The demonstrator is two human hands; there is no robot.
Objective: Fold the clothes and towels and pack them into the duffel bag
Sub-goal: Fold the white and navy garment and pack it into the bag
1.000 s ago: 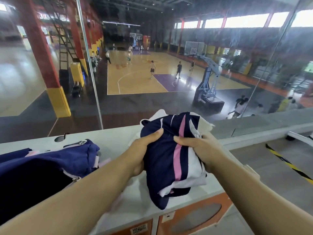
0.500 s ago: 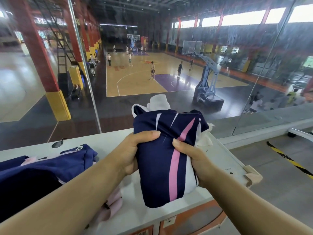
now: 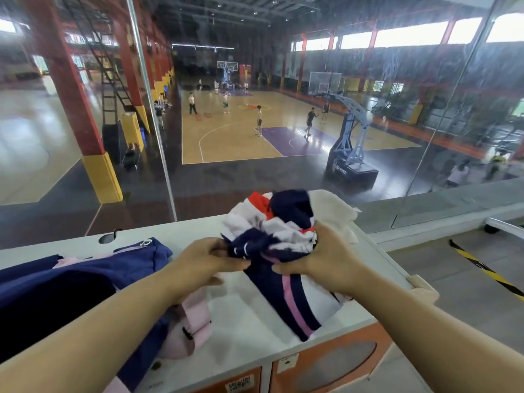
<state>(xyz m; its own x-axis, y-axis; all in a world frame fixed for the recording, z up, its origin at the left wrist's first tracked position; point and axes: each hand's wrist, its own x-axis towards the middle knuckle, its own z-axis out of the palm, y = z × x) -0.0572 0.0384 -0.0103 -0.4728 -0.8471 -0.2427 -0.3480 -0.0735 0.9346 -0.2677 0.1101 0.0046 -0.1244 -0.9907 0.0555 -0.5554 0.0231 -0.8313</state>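
Note:
A navy garment with pink and white stripes lies bunched on the white cabinet top. My left hand pinches its left edge. My right hand grips its crumpled upper part, where red and white fabric shows. One end of it hangs toward the cabinet's front edge. A white cloth lies behind the garment. The navy duffel bag with pink trim sits open at the left, partly hidden by my left forearm.
The cabinet top ends at a glass wall just behind the clothes, overlooking a basketball court. Orange locker doors are below the front edge. The cabinet's right end drops to a grey floor with yellow-black tape.
The garment was held up folded between both hands; now it is lowered and bunched on the cabinet top. Both hands have shifted their grip to its upper part.

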